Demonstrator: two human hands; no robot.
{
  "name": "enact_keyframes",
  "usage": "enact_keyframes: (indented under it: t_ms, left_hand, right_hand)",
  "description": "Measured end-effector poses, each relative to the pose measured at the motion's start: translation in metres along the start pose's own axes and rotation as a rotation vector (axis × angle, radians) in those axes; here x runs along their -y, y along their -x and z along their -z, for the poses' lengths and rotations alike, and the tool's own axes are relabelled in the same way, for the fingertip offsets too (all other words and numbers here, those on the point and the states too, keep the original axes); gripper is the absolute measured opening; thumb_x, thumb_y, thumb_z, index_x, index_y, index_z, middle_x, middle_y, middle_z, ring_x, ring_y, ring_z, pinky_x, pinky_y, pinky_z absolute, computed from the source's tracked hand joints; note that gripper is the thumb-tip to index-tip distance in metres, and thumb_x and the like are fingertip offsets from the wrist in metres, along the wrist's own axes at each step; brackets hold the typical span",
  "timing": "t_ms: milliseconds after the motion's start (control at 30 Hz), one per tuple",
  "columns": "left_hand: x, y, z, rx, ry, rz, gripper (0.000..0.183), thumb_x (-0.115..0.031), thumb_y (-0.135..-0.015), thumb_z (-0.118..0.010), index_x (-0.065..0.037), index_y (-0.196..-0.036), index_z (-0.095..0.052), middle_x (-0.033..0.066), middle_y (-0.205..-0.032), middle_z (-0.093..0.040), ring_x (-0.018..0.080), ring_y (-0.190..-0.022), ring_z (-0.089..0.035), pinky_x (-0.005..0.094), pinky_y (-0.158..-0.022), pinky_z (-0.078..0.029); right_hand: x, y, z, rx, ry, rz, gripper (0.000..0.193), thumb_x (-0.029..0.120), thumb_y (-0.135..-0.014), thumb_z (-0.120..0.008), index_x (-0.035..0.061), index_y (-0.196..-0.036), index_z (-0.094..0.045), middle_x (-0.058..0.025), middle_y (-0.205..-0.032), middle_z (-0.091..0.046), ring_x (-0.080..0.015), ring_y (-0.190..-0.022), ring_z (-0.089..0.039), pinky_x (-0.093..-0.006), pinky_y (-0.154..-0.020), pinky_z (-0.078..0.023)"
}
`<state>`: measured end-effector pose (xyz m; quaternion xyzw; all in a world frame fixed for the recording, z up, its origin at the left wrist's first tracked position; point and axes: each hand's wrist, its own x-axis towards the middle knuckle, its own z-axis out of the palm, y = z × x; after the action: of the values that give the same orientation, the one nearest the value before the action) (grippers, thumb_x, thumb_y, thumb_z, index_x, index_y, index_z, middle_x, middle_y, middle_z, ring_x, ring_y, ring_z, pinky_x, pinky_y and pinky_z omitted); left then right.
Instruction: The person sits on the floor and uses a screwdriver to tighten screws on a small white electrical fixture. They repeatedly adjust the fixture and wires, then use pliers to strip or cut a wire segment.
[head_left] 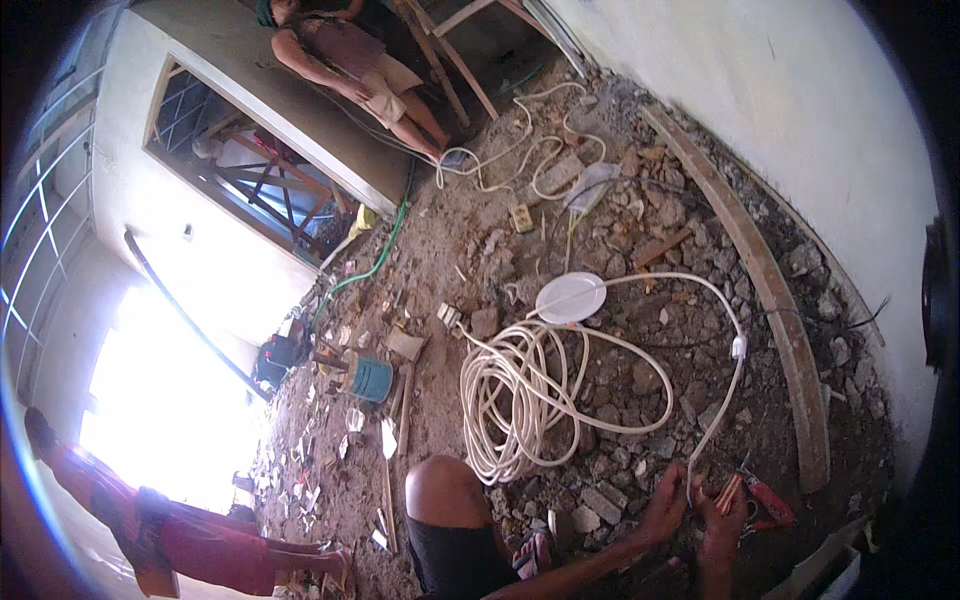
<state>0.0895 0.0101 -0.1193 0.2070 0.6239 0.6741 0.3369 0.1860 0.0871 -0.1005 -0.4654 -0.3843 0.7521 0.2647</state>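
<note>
The person's left hand (665, 505) pinches a cream-white, round-sheathed cable (725, 415) near its end, low on the right. The right hand (720, 515) is curled just beside it, fingers bent toward the same end; whether they grip it cannot be told. Red-handled metal pliers (768, 503) lie close by the right hand, handles apart; contact is unclear. From the hands the cable arches up past a small white plastic fitting (739, 347) toward a shallow, round white plate (571, 298), where a length of white cable crosses the plate's face. A loosely looped coil of cream cable (520, 400) lies on the rubble below the plate.

Farther left sits a teal-blue cylindrical bucket (370, 380); a brown, stick-like piece shows at its mouth, and its deeper contents are hidden. A pale, translucent plastic bag (594, 188) rests on the debris above the plate, its contents unclear.
</note>
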Motion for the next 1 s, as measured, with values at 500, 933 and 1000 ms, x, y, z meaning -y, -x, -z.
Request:
enact_keyframes:
  t_ms: [500,933,1000]
  left_hand:
    - [-0.022,0.011,-0.024,-0.034,-0.120,-0.024,0.009,-0.015,-0.106,-0.050,-0.007,-0.109,-0.051,-0.0005,-0.095,-0.052,0.0076,-0.088,-0.048,0.0273,-0.074,-0.046]
    - [-0.044,-0.003,-0.021,-0.159,-0.248,0.023,0.011,-0.017,-0.103,-0.055,-0.007,-0.106,-0.052,0.0037,-0.093,-0.054,0.0113,-0.086,-0.051,0.0312,-0.075,-0.047]
    - [-0.040,-0.003,-0.003,-0.217,-0.212,0.089,0.017,-0.025,-0.105,-0.056,-0.008,-0.105,-0.054,0.0050,-0.094,-0.056,0.0109,-0.088,-0.052,0.0306,-0.074,-0.048]
  right_hand:
    - [0.031,0.017,0.004,0.217,-0.181,-0.089,0.044,0.006,-0.086,-0.068,0.0038,-0.127,-0.052,-0.0075,-0.111,-0.062,-0.0193,-0.096,-0.064,-0.0322,-0.085,-0.053]
    - [0.024,-0.004,0.001,0.306,0.013,0.011,0.039,0.012,-0.094,-0.065,0.0004,-0.129,-0.053,-0.0065,-0.105,-0.064,-0.0136,-0.089,-0.063,-0.0308,-0.073,-0.054]
    - [0.027,0.020,-0.027,0.246,-0.299,-0.023,0.036,0.007,-0.093,-0.067,-0.0001,-0.126,-0.056,-0.0055,-0.102,-0.066,-0.0105,-0.085,-0.062,-0.0289,-0.066,-0.054]
